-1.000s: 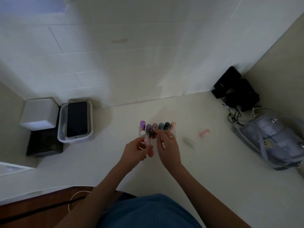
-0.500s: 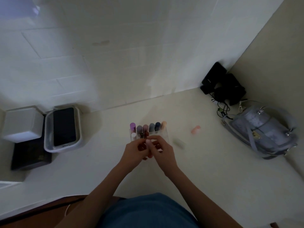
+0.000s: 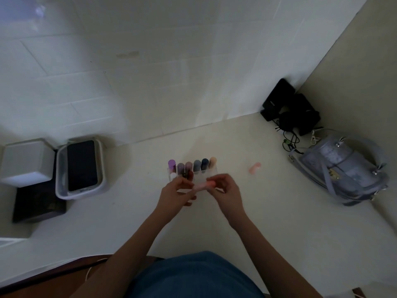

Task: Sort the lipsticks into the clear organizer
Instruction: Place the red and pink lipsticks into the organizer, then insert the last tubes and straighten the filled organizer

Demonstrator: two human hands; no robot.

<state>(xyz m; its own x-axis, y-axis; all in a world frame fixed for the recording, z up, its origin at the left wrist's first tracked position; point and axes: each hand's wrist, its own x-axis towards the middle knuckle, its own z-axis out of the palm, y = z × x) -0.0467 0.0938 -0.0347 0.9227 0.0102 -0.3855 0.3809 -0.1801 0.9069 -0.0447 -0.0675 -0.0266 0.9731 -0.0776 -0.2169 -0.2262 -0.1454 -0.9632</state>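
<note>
A clear organizer [image 3: 211, 172] stands on the pale counter, with several lipsticks upright in its back row, from purple [image 3: 171, 164] at the left to peach [image 3: 212, 161] at the right. Just in front of it I hold a pink lipstick [image 3: 204, 185] lying level between both hands. My left hand [image 3: 175, 195] pinches its pale end and my right hand [image 3: 225, 190] grips its coral end. Another pink lipstick [image 3: 254, 168] lies loose on the counter to the right. The organizer's front row is partly hidden by my fingers.
A grey tray holding a phone [image 3: 81, 165] sits at the left beside a white box [image 3: 26, 161] and a black box [image 3: 36, 204]. A grey bag [image 3: 343, 171] and black devices with cables [image 3: 290, 108] fill the right corner. A tiled wall [image 3: 150, 72] rises behind.
My hands have drawn slightly apart, and the pink lipstick now lies level between them. The pale green lipstick seen earlier on the counter is no longer visible.
</note>
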